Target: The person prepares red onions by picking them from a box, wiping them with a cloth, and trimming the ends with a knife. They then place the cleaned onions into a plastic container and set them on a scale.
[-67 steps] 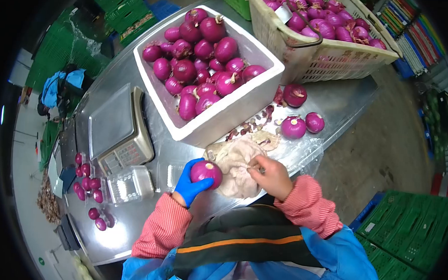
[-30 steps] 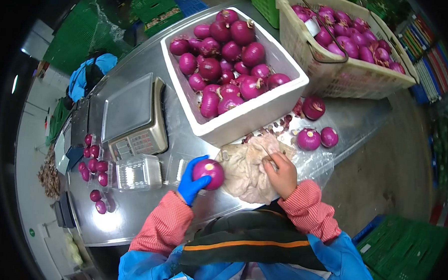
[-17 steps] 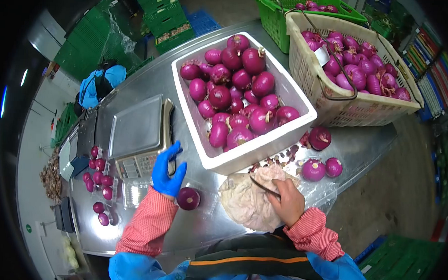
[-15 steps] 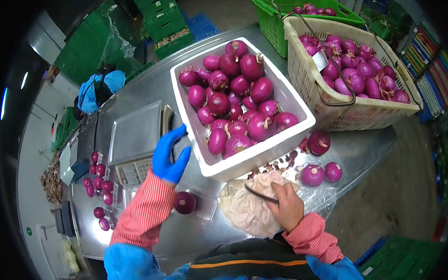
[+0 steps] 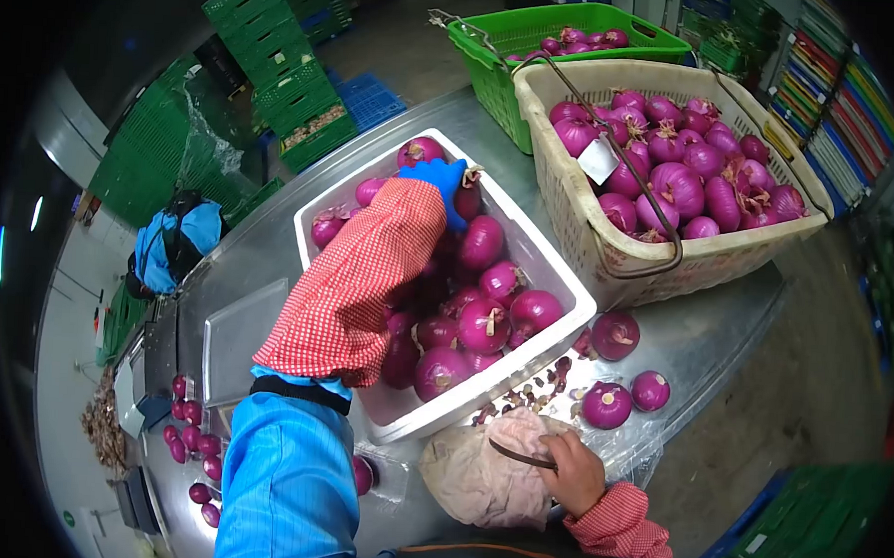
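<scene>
My left hand, in a blue glove, is inside the white foam box at its far side. Its fingers and thumb curve round a red onion, mostly covered by the glove. More red onions fill the box, partly hidden by my checked sleeve. My bare right hand grips a small knife with a dark, curved blade. That hand is over a crumpled pale cloth at the table's near edge. Loose onions lie to its right, near trimmed scraps.
A cream basket of onions and a green basket stand at the back right. Left of the box are a metal scale tray and small packs of onions. Another person is beyond the table, near stacked green crates.
My left hand has moved from beside the box's left rim up and over into it, onto an onion. My right hand stays at the cloth with the knife. The view has shifted.
</scene>
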The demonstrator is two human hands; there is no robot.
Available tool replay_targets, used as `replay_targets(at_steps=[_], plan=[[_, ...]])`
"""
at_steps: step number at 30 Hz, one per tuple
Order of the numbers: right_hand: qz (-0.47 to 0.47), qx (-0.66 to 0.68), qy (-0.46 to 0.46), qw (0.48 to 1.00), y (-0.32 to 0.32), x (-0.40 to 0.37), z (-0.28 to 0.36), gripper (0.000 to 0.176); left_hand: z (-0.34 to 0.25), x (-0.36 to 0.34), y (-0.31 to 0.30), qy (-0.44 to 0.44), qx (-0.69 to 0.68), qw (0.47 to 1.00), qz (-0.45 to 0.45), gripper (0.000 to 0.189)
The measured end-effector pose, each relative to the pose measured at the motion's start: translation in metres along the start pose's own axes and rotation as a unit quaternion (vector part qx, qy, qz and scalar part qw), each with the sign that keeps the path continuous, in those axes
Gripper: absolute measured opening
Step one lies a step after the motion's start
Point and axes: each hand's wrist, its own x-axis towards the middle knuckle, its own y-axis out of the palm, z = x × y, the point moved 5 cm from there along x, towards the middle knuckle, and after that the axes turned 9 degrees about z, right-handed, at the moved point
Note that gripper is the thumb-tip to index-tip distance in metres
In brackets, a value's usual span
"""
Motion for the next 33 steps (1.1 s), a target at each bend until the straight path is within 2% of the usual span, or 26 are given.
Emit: replay_targets(at_steps=[4, 7, 8, 9, 10, 12, 15, 16, 18, 20, 21, 24, 27, 30, 32, 33], plan=[[-0.002, 0.006, -0.008, 1.000, 0.001, -0.001, -0.002, 0.030, 0.002, -0.004, 0.000, 0.022, 0.000, 0.999, -0.031, 0.097], [-0.036, 0.030, -0.014, 0.999, -0.006, -0.001, 0.008, 0.028, 0.013, -0.027, 0.005, 0.134, -0.247, 0.947, -0.156, 0.096], [-0.052, 0.049, -0.007, 0.997, -0.010, -0.001, 0.010, 0.026, 0.014, -0.038, 0.009, 0.169, -0.326, 0.909, -0.194, 0.097], [-0.067, 0.068, -0.001, 0.995, -0.016, 0.000, 0.011, 0.025, 0.011, -0.062, 0.006, 0.133, -0.462, 0.867, -0.135, 0.094], [-0.083, 0.097, 0.002, 0.992, -0.023, 0.003, 0.009, 0.022, 0.001, -0.091, 0.007, 0.190, -0.556, 0.803, -0.098, 0.094], [-0.112, 0.155, 0.009, 0.982, -0.040, 0.007, 0.006, 0.018, -0.019, -0.158, 0.016, 0.290, -0.717, 0.634, -0.020, 0.093], [-0.061, 0.244, 0.047, 0.967, -0.061, 0.014, 0.012, 0.020, -0.049, -0.226, 0.038, 0.303, -0.779, 0.547, 0.052, 0.096], [-0.069, 0.237, 0.019, 0.969, -0.069, 0.016, 0.020, 0.021, -0.059, -0.243, 0.047, 0.300, -0.793, 0.526, 0.066, 0.098], [-0.091, 0.200, -0.061, 0.974, -0.092, 0.018, 0.048, 0.022, -0.072, -0.270, 0.068, 0.283, -0.795, 0.529, 0.090, 0.096], [-0.107, 0.111, -0.121, 0.981, -0.107, 0.015, 0.077, 0.024, -0.087, -0.290, 0.072, 0.300, -0.758, 0.577, 0.050, 0.093], [-0.108, 0.016, -0.155, 0.982, -0.113, 0.012, 0.094, 0.028, -0.091, -0.300, 0.077, 0.288, -0.755, 0.587, 0.055, 0.092], [-0.076, -0.141, -0.187, 0.969, -0.114, 0.003, 0.122, 0.032, -0.103, -0.323, 0.092, 0.254, -0.738, 0.622, 0.061, 0.091], [-0.097, -0.167, -0.216, 0.957, -0.105, -0.001, 0.127, 0.030, -0.112, -0.338, 0.096, 0.230, -0.703, 0.672, 0.040, 0.093], [-0.088, -0.170, -0.220, 0.957, -0.096, -0.004, 0.119, 0.027, -0.118, -0.345, 0.104, 0.226, -0.693, 0.684, 0.037, 0.092], [-0.080, -0.173, -0.219, 0.957, -0.092, -0.006, 0.110, 0.024, -0.120, -0.351, 0.109, 0.214, -0.732, 0.645, 0.056, 0.092], [-0.093, -0.178, -0.206, 0.958, -0.089, -0.007, 0.094, 0.030, -0.120, -0.353, 0.110, 0.208, -0.750, 0.625, 0.065, 0.092]])
